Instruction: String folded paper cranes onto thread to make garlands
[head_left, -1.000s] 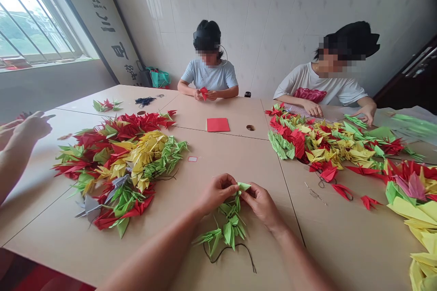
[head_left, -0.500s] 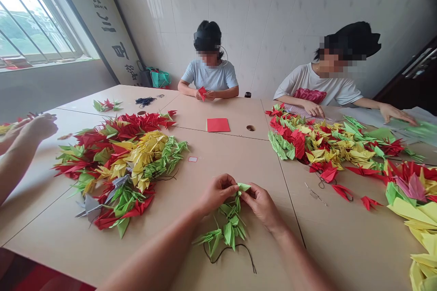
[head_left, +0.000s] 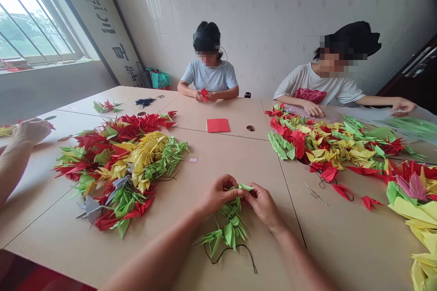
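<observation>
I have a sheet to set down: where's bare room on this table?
Bare tabletop lies between the red paper square and the left hand and right hand, and at lower right below the loose red cranes. Heaped paper cranes crowd both sides.

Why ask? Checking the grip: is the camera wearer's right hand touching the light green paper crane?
Touching: the head view shows the right hand pinching the light green paper crane between its fingertips.

Soft daylight from the far-left window [head_left: 27, 22], room evenly bright.

Glare washes out the view through the glass; the tiled wall [head_left: 273, 22] stays pale. Faint shadows fall around the left hand [head_left: 216, 195], right hand [head_left: 262, 204] and green paper crane [head_left: 245, 187] on the counter [head_left: 344, 245]. Wide-angle distortion bends lines toward the edges.
</observation>
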Tool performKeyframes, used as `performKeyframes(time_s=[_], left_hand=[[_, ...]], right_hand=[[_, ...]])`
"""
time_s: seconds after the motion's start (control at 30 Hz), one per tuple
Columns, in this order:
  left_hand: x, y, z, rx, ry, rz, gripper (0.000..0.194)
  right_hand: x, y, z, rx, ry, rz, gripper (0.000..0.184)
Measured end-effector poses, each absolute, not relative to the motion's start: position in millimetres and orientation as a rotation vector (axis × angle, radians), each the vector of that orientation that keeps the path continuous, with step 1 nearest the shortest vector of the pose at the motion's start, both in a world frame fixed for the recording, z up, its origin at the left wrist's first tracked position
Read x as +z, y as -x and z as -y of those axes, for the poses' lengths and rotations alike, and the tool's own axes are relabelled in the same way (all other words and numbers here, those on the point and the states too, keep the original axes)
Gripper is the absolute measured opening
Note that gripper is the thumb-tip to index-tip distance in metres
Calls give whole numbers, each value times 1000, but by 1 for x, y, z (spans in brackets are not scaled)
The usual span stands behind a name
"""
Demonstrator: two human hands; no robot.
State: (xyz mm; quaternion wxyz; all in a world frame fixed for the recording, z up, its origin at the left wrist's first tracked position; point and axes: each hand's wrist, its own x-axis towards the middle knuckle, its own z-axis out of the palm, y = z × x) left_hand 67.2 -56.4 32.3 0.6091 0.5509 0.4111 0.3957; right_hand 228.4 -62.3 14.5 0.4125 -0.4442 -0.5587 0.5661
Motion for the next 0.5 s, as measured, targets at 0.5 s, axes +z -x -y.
performKeyframes(time_s=[0.5], left_hand=[[34, -68, 58, 935, -1343, -1037, 27]], right_hand=[[19, -228, 63, 1496, 1104, 1281, 34]])
